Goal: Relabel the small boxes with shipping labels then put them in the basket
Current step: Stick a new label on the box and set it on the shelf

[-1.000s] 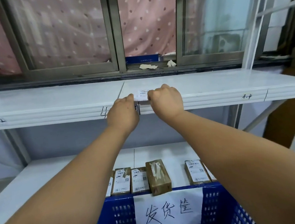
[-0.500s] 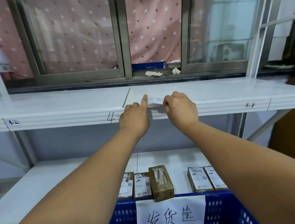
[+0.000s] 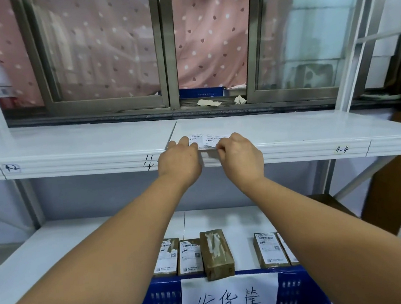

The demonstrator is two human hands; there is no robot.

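In the head view, both hands meet at the near edge of the upper shelf [image 3: 290, 132], on a strip of shipping labels [image 3: 208, 140] whose print is too small to read. The left hand [image 3: 179, 162] lays straight fingers over the strip's left end. The right hand [image 3: 241, 158] pinches its near right corner, fingertips hidden. On the lower shelf [image 3: 57, 249] lie five small boxes [image 3: 217, 253], the rightmost mostly behind the right forearm. The blue basket [image 3: 164, 300], nearest, is cut off by the frame.
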